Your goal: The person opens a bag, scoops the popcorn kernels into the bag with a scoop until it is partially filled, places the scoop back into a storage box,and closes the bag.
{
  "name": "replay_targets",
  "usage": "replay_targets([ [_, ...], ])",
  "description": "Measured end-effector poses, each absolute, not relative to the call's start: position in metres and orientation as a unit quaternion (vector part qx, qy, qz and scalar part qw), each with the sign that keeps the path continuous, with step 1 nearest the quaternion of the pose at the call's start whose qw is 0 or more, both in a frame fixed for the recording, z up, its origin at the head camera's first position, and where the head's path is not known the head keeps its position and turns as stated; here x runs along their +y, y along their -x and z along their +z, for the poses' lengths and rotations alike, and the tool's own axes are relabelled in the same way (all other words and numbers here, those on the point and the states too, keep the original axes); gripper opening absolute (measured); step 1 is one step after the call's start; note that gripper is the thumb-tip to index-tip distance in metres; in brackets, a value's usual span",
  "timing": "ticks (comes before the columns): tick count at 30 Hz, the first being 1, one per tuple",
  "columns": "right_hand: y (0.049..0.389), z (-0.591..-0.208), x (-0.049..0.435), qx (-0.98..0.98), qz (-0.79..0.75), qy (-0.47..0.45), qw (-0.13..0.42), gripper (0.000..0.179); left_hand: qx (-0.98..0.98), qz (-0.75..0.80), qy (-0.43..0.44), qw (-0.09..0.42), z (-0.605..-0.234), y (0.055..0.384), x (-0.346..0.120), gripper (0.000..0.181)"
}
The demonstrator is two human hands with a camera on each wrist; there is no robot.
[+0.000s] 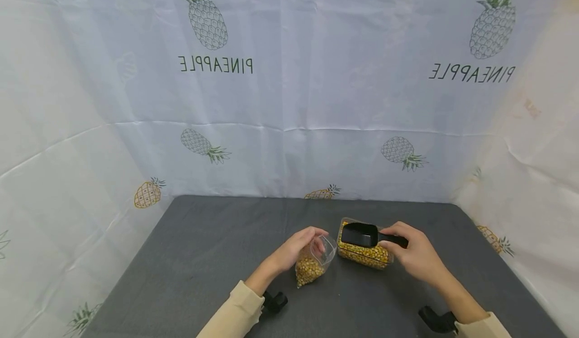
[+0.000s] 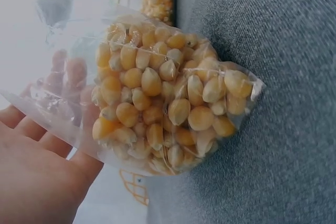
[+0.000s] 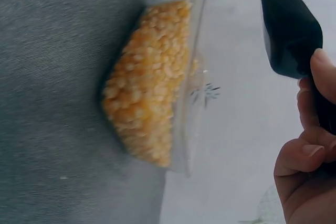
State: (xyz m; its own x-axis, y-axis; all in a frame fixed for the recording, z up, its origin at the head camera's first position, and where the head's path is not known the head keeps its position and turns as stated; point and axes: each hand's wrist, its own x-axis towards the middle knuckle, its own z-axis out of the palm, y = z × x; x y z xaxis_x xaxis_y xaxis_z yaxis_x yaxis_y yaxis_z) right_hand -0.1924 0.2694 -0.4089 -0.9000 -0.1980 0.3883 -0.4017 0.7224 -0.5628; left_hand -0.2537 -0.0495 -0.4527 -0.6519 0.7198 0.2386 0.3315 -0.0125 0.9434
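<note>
My left hand (image 1: 296, 247) holds a clear plastic bag (image 2: 173, 103) near its open mouth, fingers showing through the film. Yellow corn kernels (image 1: 309, 269) fill the lower part of the bag, whose bottom corner is close to the table. By its handle, my right hand (image 1: 416, 252) grips a black scoop (image 1: 360, 234), thumb on top. No kernels show in the scoop's bowl in the head view. Beneath the scoop stands a clear rectangular container (image 3: 181, 124) of corn kernels, just right of the bag.
The grey table (image 1: 217, 257) reaches back to a white curtain (image 1: 289, 86) printed with pineapples, which also hangs at both sides. Black straps with mounts (image 1: 275, 302) sit on both wrists, below the beige sleeves (image 1: 237, 308).
</note>
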Motion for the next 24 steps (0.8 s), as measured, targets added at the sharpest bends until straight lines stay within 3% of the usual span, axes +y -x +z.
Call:
replay_targets([
  [12, 0.19, -0.439, 0.279, -0.936, 0.315, -0.081, 0.136, 0.031, 0.704, 0.623, -0.3, 0.162, -0.455, 0.258, -0.048, 0.035],
  [24, 0.19, -0.455, 0.279, -0.941, 0.297, -0.072, 0.144, 0.033, 0.694, 0.645, -0.274, 0.167, -0.452, 0.261, -0.049, 0.029],
])
